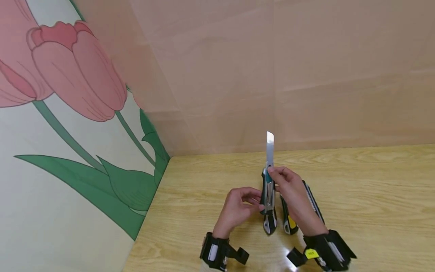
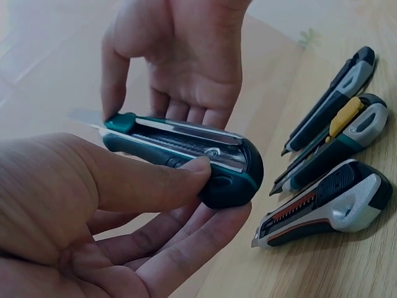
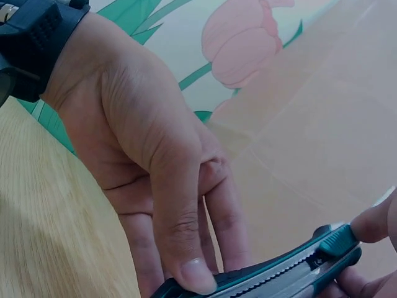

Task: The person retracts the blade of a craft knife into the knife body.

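A dark green and black snap-off utility knife (image 2: 232,183) is held up between both hands, its long silver blade (image 1: 270,145) slid far out and pointing away from me. My left hand (image 1: 239,207) grips the rear of the body, thumb along the metal channel and fingers beneath, as the left wrist view shows. At the blade end, my right hand (image 1: 293,192) pinches the knife, its thumb on the green slider (image 3: 339,240). Beneath and beside the hands lie other utility knives: one grey and black with orange trim (image 2: 329,202), one with a yellow slider (image 2: 341,136), one black and grey (image 2: 335,96).
The knives lie on a light wood-grain table (image 1: 384,196). A brown sheet (image 1: 272,75) hangs behind its far edge. To the left stands a pale wall (image 1: 51,207) painted with pink tulips. Each wrist wears a black camera band (image 1: 217,251).
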`<state>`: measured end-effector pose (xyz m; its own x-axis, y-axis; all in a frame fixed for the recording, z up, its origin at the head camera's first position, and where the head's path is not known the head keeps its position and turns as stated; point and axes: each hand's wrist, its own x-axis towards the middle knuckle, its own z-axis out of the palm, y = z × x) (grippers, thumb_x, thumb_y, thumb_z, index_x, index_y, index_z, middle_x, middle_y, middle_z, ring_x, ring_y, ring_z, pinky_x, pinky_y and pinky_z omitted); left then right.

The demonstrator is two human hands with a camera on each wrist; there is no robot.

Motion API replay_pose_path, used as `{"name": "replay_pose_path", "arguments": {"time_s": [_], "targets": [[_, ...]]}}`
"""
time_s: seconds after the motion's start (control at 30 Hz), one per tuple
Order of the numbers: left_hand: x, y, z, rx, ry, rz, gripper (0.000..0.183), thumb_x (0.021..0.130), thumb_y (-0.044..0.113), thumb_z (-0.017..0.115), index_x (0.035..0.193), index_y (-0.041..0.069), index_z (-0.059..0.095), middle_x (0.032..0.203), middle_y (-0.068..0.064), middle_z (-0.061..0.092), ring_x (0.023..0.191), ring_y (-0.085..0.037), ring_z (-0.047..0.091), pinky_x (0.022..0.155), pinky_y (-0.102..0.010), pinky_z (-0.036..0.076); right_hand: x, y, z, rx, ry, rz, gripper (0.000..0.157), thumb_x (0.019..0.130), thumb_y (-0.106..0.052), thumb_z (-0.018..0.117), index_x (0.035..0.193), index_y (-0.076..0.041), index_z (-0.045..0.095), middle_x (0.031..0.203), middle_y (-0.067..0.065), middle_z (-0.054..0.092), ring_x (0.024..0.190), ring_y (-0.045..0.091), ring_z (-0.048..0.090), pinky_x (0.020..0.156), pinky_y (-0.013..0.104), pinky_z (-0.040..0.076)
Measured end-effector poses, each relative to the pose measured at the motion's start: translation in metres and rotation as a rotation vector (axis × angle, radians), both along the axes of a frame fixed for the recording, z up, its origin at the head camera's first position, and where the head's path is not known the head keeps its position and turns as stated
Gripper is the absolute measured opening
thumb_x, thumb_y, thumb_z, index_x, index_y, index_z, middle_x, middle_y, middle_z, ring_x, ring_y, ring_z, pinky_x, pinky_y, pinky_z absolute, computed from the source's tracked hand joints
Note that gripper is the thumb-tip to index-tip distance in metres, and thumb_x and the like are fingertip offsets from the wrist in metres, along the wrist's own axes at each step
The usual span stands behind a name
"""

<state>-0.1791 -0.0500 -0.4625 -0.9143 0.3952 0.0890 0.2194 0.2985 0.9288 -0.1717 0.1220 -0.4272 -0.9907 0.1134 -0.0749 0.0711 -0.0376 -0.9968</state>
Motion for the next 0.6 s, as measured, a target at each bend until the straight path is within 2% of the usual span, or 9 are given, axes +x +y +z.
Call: {"name": "replay_pose_path", "arguments": {"time_s": [0.07, 0.27, 0.43, 0.53, 0.6], "targets": [[0.0, -0.001, 0.0, 0.002, 0.008, 0.007, 0.025, 0.077, -0.002, 0.079, 0.099, 0.007, 0.074, 0.09, -0.005, 0.074, 0.075, -0.013, 0.07, 0.068, -0.023, 0.058, -0.001, 0.0, 0.0, 0.013, 0.007, 0.007, 0.056, 0.098, -0.048, 0.051, 0.121, 0.003, 0.053, 0.103, 0.0, 0.059, 0.099, 0.02, 0.049, 0.088, 0.039, 0.043], [0.002, -0.001, -0.001, 0.01, -0.05, 0.025, 0.024, 0.077, -0.001, 0.079, 0.099, 0.008, 0.075, 0.091, -0.002, 0.075, 0.075, -0.013, 0.069, 0.066, -0.023, 0.057, -0.003, -0.002, -0.004, 0.034, -0.018, -0.022, 0.047, 0.099, -0.042, 0.053, 0.12, 0.0, 0.054, 0.099, -0.002, 0.061, 0.092, 0.019, 0.051, 0.083, 0.035, 0.043], [0.001, 0.0, 0.0, 0.025, -0.063, 0.037, 0.024, 0.078, -0.002, 0.078, 0.099, 0.008, 0.075, 0.092, -0.003, 0.075, 0.078, -0.018, 0.069, 0.068, -0.023, 0.057, -0.002, -0.007, -0.008, 0.039, -0.019, -0.036, 0.043, 0.098, -0.035, 0.059, 0.124, -0.001, 0.054, 0.11, 0.006, 0.065, 0.094, 0.018, 0.054, 0.082, 0.033, 0.043], [0.006, 0.001, 0.01, 0.048, -0.056, 0.036, 0.024, 0.078, -0.007, 0.076, 0.101, 0.001, 0.074, 0.095, -0.013, 0.074, 0.082, -0.029, 0.069, 0.069, -0.024, 0.057, -0.001, -0.006, -0.008, 0.041, 0.005, -0.019, 0.045, 0.097, -0.036, 0.06, 0.124, 0.0, 0.055, 0.114, 0.007, 0.066, 0.097, 0.017, 0.056, 0.085, 0.034, 0.044], [0.011, 0.002, 0.019, 0.064, -0.057, 0.035, 0.025, 0.078, -0.009, 0.075, 0.102, -0.004, 0.072, 0.097, -0.019, 0.073, 0.084, -0.035, 0.069, 0.069, -0.024, 0.057, -0.001, -0.004, -0.008, 0.05, 0.017, -0.004, 0.047, 0.096, -0.037, 0.061, 0.123, 0.0, 0.056, 0.11, 0.003, 0.067, 0.096, 0.015, 0.057, 0.084, 0.033, 0.045]]}}
